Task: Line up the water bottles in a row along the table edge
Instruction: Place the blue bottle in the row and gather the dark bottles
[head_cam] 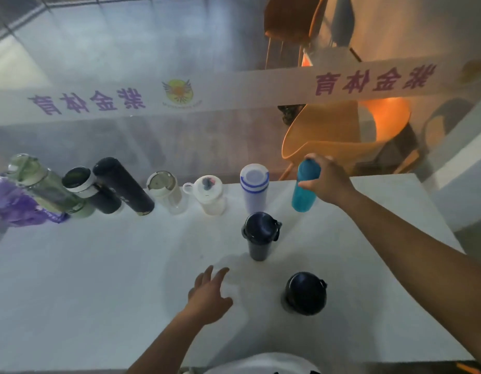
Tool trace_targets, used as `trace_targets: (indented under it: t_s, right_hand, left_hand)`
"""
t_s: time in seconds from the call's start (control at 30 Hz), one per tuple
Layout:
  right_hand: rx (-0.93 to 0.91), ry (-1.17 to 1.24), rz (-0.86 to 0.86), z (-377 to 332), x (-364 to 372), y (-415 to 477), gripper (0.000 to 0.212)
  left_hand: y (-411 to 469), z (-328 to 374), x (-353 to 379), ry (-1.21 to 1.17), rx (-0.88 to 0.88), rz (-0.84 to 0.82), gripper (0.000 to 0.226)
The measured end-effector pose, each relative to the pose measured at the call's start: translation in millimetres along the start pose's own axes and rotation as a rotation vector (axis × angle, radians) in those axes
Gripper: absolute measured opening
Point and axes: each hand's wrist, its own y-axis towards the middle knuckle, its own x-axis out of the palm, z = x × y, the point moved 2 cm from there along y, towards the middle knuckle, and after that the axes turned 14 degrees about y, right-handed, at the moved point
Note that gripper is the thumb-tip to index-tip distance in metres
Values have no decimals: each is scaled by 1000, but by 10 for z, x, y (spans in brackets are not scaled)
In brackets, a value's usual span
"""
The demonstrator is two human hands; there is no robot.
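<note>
Several bottles stand in a row along the far edge of the white table [99, 279]: a purple one [15, 203], a green one [45, 184], two black ones [91, 190] [123, 184], a clear one [166, 191], a white-lidded one [209, 194] and a white one with blue bands [254, 187]. My right hand [328, 182] grips the top of a teal bottle [305, 190] at the row's right end. Two dark bottles stand apart nearer me, one mid-table [261, 236], one closer [305, 292]. My left hand [209, 295] hovers open over the table, holding nothing.
A glass wall with a white printed band [234, 90] rises right behind the table's far edge. Orange chairs [342, 130] stand beyond the glass. The table's right edge [439, 220] drops off to the floor.
</note>
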Motion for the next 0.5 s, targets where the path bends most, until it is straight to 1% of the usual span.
trace_targets:
  t_s: [0.1,0.17,0.4,0.5]
  right_hand:
    - [11,4,-50,177,156,122,71]
    - [12,11,-58,234,222,188,70]
    - [-2,-11,-122,249,361,284,71]
    - [0,-10,-120,232,376,261,70]
  left_hand:
    - [-48,43,61,-2,-50,-17,78]
    - [-77,63,91,-9,-80,-19,78]
    - [-190,115,148,-86,-120,-2,78]
    - [-212,104,149,-105,-131,9,77]
